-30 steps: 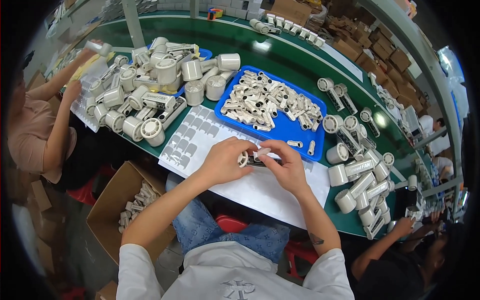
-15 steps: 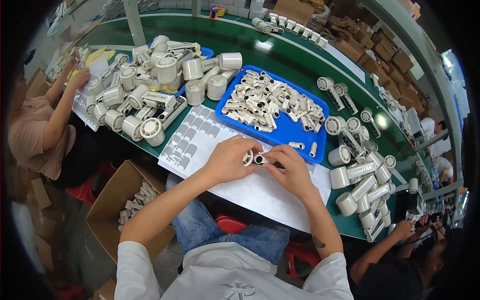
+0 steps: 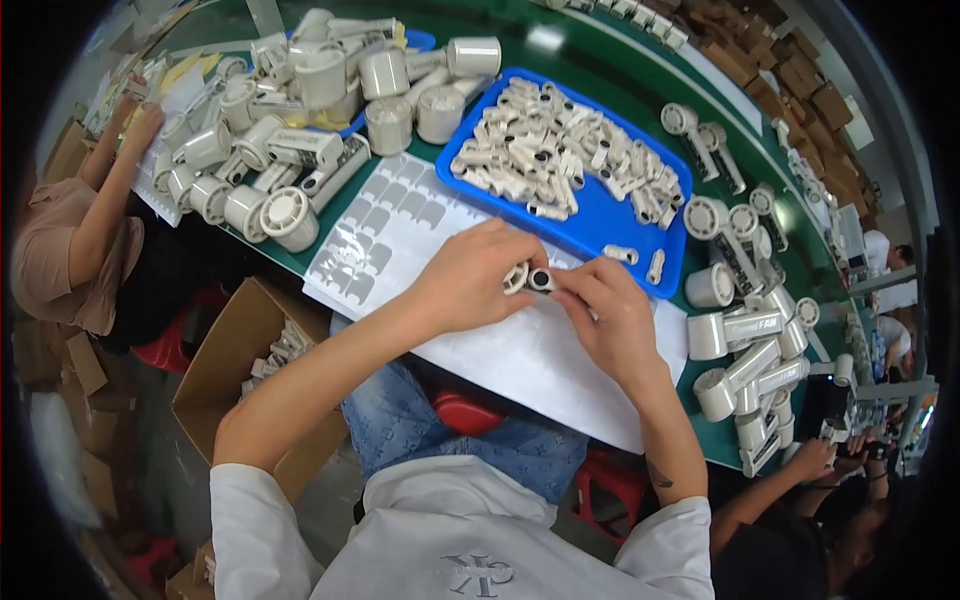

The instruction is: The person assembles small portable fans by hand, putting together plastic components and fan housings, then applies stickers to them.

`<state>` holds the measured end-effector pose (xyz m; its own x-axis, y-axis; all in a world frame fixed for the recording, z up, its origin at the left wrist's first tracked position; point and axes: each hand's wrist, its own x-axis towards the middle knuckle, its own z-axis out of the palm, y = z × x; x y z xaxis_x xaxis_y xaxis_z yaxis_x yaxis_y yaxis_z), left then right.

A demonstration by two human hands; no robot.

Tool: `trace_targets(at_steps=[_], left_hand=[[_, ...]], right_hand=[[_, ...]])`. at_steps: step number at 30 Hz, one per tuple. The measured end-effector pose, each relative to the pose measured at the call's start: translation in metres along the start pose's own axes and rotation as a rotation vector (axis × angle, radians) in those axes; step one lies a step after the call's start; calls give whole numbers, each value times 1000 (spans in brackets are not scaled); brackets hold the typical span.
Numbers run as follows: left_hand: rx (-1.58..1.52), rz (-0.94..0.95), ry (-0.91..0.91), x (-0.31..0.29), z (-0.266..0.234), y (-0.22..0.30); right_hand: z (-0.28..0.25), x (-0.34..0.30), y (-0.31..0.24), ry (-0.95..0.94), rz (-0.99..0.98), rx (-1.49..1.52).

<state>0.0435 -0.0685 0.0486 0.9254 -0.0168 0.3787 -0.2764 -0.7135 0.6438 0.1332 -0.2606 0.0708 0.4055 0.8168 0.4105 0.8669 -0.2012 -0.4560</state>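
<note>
Left hand (image 3: 478,275): I see it curled around a white round-ended unit (image 3: 515,278). Right hand (image 3: 612,315): thumb and forefinger at a small white part (image 3: 541,279) with a dark end, just beside that unit. Beneath both, one white sheet (image 3: 530,370) on a green table (image 3: 600,60). Beyond them I log one blue tray (image 3: 645,240), holding many similar parts; white fans, piled left (image 3: 290,215) and right (image 3: 748,370); one cardboard box (image 3: 225,350), lower left.
</note>
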Motion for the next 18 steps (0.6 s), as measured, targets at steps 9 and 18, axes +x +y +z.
trace_targets(at_steps=[9, 18], left_hand=[[31, 125, -41, 18, -12, -13], [245, 204, 12, -15, -6, 24]], right_hand=[[21, 14, 10, 101, 50, -40], [28, -23, 28, -20, 64, 402]])
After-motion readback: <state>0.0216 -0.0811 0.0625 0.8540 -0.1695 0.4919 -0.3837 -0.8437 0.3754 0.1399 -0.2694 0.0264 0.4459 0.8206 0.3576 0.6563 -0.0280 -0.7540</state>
